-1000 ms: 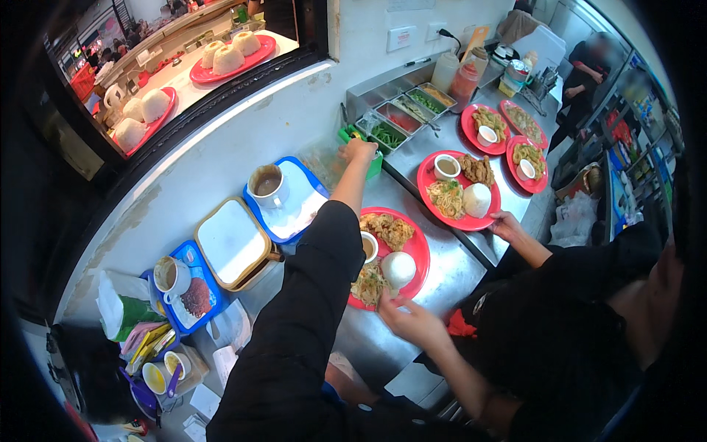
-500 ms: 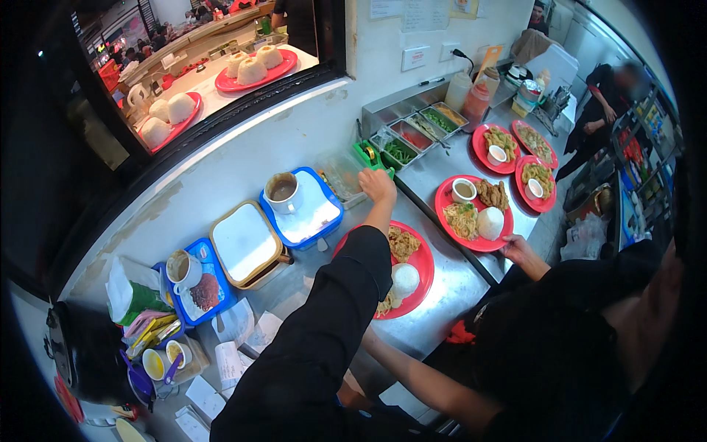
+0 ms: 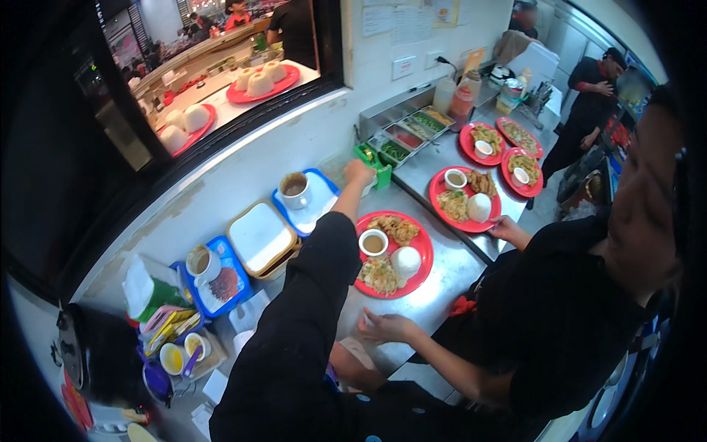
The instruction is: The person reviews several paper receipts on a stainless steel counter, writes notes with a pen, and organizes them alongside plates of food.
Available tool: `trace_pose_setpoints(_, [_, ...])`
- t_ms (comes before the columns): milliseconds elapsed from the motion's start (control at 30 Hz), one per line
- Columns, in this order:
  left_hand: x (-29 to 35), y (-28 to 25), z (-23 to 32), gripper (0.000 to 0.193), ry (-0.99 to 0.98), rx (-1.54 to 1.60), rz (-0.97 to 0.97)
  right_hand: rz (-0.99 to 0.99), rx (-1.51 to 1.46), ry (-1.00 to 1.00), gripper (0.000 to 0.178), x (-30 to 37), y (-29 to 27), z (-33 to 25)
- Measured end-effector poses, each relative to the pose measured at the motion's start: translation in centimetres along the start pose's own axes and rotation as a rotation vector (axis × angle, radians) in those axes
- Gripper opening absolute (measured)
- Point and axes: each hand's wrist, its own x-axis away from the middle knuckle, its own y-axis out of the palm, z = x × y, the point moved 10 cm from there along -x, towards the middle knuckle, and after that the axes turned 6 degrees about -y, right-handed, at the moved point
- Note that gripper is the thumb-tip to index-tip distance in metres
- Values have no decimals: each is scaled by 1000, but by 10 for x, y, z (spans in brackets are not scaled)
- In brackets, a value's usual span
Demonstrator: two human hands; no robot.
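Observation:
My left hand [image 3: 359, 174] reaches forward in a black sleeve, with its fingers curled over a clear plastic container [image 3: 336, 168] by the wall. What the fingers hold, if anything, is hidden. A green plastic object [image 3: 377, 168] stands just right of it. Low in the view, partly behind my left arm, what seems to be my right hand [image 3: 353, 362] is near my body; its fingers are hidden. Right of my left sleeve lies a red plate [image 3: 416, 283] with a rice mound [image 3: 406, 261], noodles [image 3: 379, 275], fried pieces [image 3: 398, 229] and a cup of brown sauce [image 3: 373, 242].
At my right a co-worker's hand [image 3: 387, 328] hovers over the steel counter; the other hand [image 3: 508, 230] holds a second red plate [image 3: 448, 214]. More filled plates [image 3: 524, 190] stand beyond. Topping pans [image 3: 411, 136], a blue tray [image 3: 247, 291] and a mug [image 3: 294, 191] line the wall.
The view has shifted. My left arm sits farther left of the near plate, uncovering its sauce cup. The co-worker's nearer hand has come out from behind my arm, and the co-worker has leaned in.

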Motion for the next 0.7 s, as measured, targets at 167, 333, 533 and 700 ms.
trace_pose_setpoints(167, [21,41,36,30,192,-204,48,-79,285,11,26,8,-6,7])
trace_pose_setpoints(333, [46,92,36,17,340,-385,35,-114,392,-11,25,7,-8,10])
trace_pose_setpoints(533, [50,71,42,15,290,-267,107,-137,436,16,24,14,7,16])
trace_pose_setpoints(700, [56,63,58,17,368,-219,259,-151,487,19,24,22,15,15])
